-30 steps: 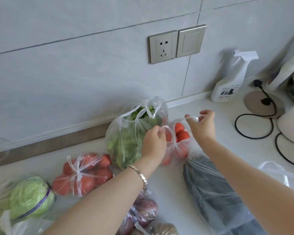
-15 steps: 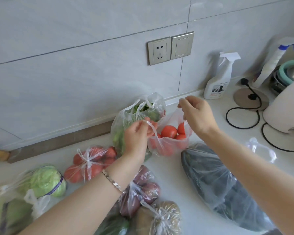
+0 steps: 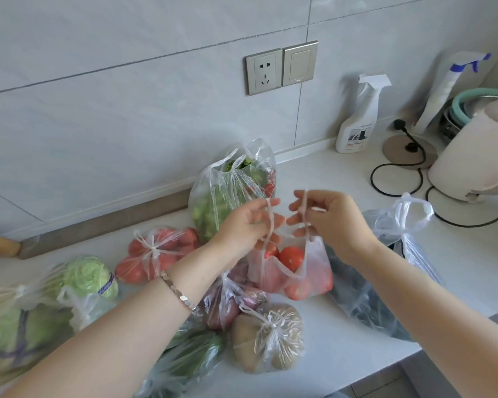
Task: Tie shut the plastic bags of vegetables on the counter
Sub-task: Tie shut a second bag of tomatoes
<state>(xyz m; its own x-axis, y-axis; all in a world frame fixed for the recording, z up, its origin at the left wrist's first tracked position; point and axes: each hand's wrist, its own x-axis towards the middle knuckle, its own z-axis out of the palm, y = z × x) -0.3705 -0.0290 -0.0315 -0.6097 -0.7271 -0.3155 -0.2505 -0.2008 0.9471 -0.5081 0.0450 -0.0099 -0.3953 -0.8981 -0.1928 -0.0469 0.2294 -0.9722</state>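
At lower centre lies a knotted potato bag [image 3: 268,337]. Just above it, mid-frame, is the tomato bag [image 3: 299,275], mouth open; the left hand [image 3: 242,225] and right hand [image 3: 331,219] each pinch one handle with curled fingers. Behind stands an untied greens bag [image 3: 227,196].

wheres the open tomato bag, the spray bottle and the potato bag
open tomato bag [image 3: 316,271], head view, on its clear side wall over the tomatoes
spray bottle [image 3: 357,130], head view, on its white body
potato bag [image 3: 247,340], head view, on the plastic over a potato
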